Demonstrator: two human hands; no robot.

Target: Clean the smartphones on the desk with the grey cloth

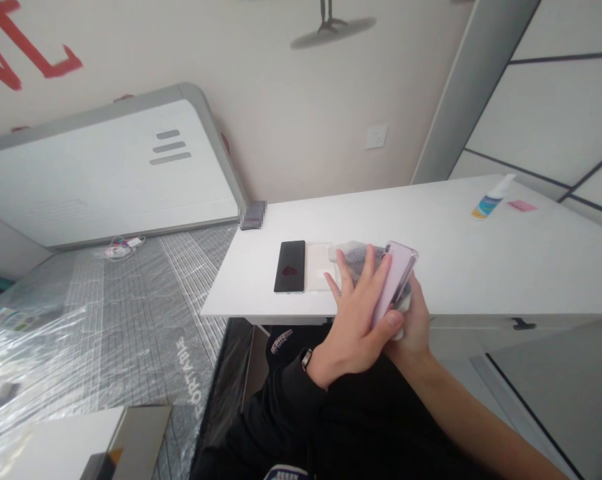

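Pink phone point(398, 277), tilted on its edge, is sitting between both hands just above the near edge of the white tabletop point(481, 267). The left hand point(358, 313) is pressing flat against its face, fingers point(368, 273) spread and thumb hooking the lower end. The right hand point(415, 320) is cupping it from behind, fingers closing around it along with a crumpled clear wrapper point(351, 257). Just beside them, a black phone point(289, 267) is lying flat next to a clear sheet point(318, 267). Well apart, a spray bottle point(491, 199) and a pink card point(522, 206) are resting on the far corner.
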